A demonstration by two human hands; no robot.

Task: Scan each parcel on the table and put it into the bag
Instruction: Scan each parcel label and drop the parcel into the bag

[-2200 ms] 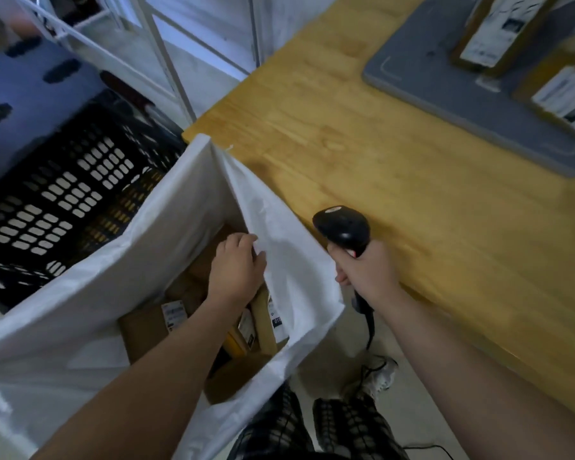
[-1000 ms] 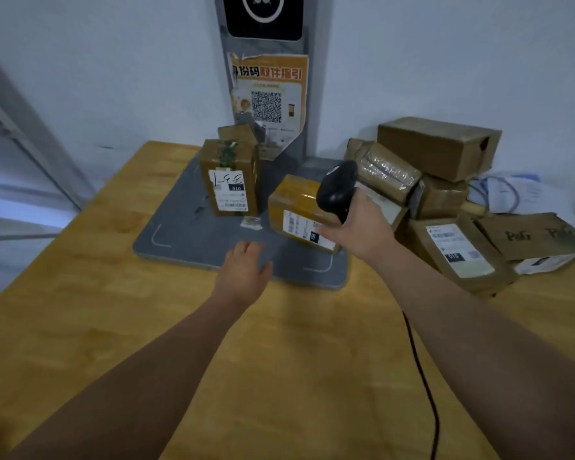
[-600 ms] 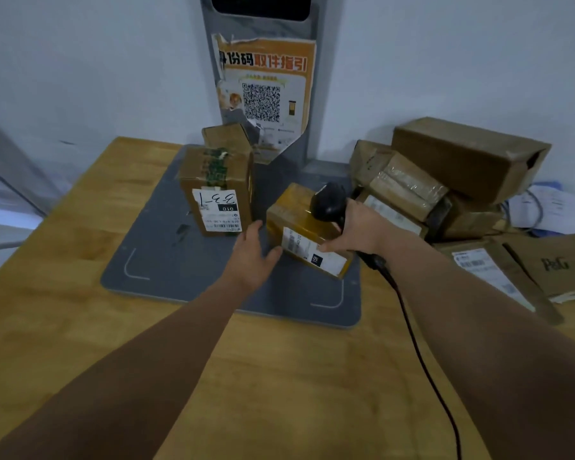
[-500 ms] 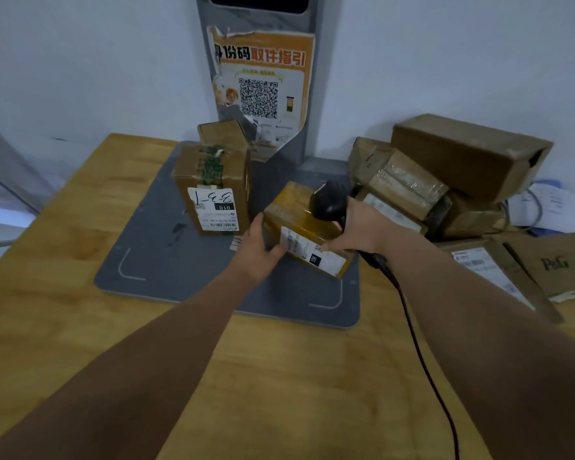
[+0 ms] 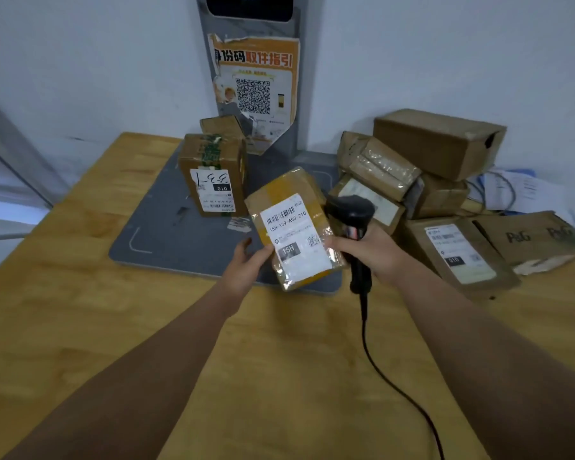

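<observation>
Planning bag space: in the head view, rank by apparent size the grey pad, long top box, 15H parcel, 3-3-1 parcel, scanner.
grey pad
long top box, though farther back
15H parcel and 3-3-1 parcel: unsure, the 15H one looks bigger but is nearer the camera
scanner

Yellow-taped parcel [image 5: 292, 227], white label; black scanner [image 5: 351, 212]; grey mat [image 5: 166, 237].
</observation>
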